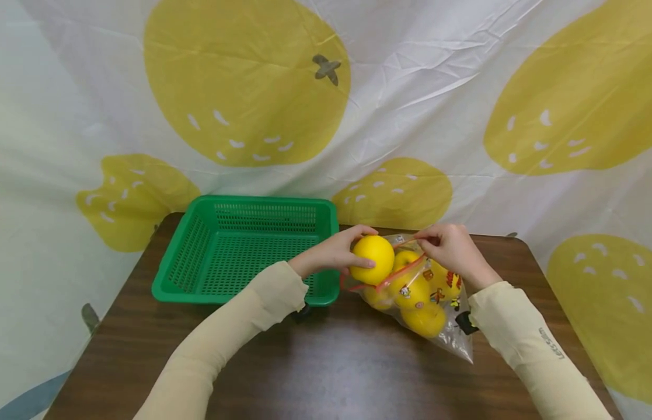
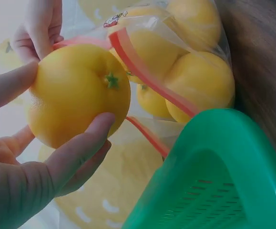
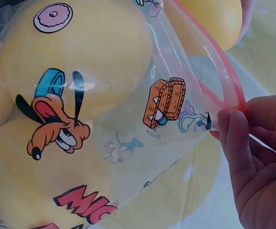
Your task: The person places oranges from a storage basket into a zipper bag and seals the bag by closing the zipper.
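My left hand [image 1: 333, 252] grips a round yellow orange [image 1: 375, 254] at the mouth of a clear zip bag [image 1: 459, 345]. A small green star-shaped stem end shows on this orange [image 2: 78, 95] in the left wrist view, with thumb and fingers spread around it. With thumb and fingertips, my right hand [image 1: 454, 251] pinches the bag's red-edged opening at its far corner. Several more oranges [image 3: 76, 52] lie inside the bag, seen through its cartoon-printed plastic. The bag lies on the brown table, its mouth facing left and parted.
Just left of the bag stands a green plastic basket [image 1: 247, 298] with slotted walls, nothing visible inside. Both rest on a dark wooden table [image 1: 326, 373]. Behind hangs a white cloth [image 1: 410, 87] printed with large yellow fruit.
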The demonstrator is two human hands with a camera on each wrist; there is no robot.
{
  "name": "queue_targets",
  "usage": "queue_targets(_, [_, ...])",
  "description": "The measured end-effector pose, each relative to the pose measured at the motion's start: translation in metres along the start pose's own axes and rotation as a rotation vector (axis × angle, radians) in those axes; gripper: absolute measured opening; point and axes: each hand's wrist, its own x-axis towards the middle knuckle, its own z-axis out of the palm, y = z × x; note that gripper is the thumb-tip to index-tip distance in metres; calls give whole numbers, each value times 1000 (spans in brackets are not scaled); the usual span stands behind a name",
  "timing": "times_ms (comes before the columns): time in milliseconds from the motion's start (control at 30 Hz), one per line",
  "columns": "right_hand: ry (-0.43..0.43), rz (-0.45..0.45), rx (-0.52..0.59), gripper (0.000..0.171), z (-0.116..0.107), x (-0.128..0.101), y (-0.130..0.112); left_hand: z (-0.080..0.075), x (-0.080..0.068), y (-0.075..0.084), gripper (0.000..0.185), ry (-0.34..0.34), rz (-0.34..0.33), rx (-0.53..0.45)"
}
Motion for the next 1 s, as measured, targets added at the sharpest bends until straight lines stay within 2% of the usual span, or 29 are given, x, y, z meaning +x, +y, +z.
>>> queue_targets(167, [6,4,-4,15,0,1,0,5,7,-1,64,-38,12,-50])
queue_targets(333, [15,2,-6,14,2,2,0,12,12,1,64,-55,20,-38])
queue_targets(600, [5,-2,4,16,2,2,-1,20,18,14,67,-6,-63,-50])
queue_targets(767, [13,-15,-5,15,2,1,-1,23,22,17,66,32,-53,-8])
queue_targets(1000, [62,-2,-16,15,3,2,-3,25,28,18,63,49,-29,16])
